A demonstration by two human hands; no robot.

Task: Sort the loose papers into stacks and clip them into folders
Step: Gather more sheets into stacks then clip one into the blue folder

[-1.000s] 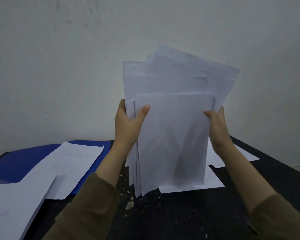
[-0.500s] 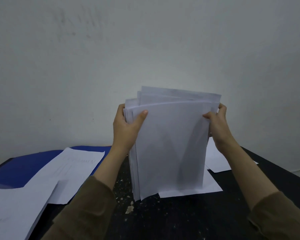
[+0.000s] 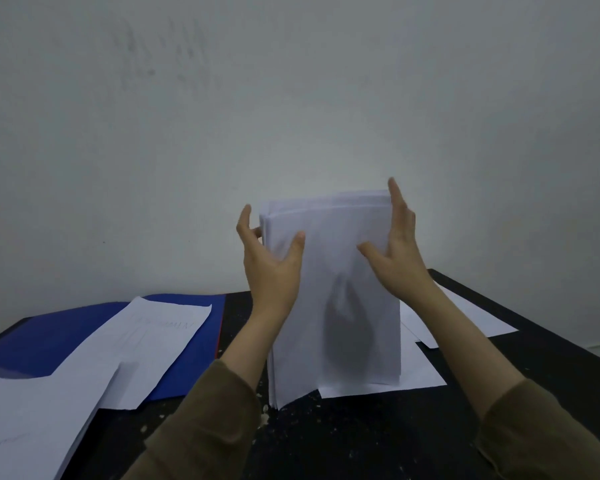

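the stack of white papers (image 3: 333, 292) stands on its bottom edge on the black table (image 3: 360, 441), a posture that makes sense for squaring the sheets: with the weight on the lower edge, loose pages can drop level, and the top edges here look nearly flush, with only a few layers showing at the upper left corner. the left hand (image 3: 269, 268) flanks the stack's left side with fingers straight and spread, its thumb lying against the front sheet and a fingertip just showing behind the left edge, so it steadies rather than clamps. the right hand (image 3: 397, 251) is likewise unclenched, fingers extended upward along the right edge and thumb stretched across the front face; whether its palm actually presses the edge i cannot tell. this loose, flat-handed bracket probably lets the pages slide into line while keeping the stack from toppling forward. under and behind the stack lie single white sheets (image 3: 419, 372), some reaching to the right past the right forearm, likely still unsorted. to the left an open blue folder (image 3: 49, 337) lies flat with a printed sheet (image 3: 142, 344) across it, near enough to take the stack once it is even, and another pile of paper (image 3: 28, 420) overlaps the table's near left corner. pale crumbs speckle the table in front of the stack. no clip is visible, so the clipping step looks some way off.
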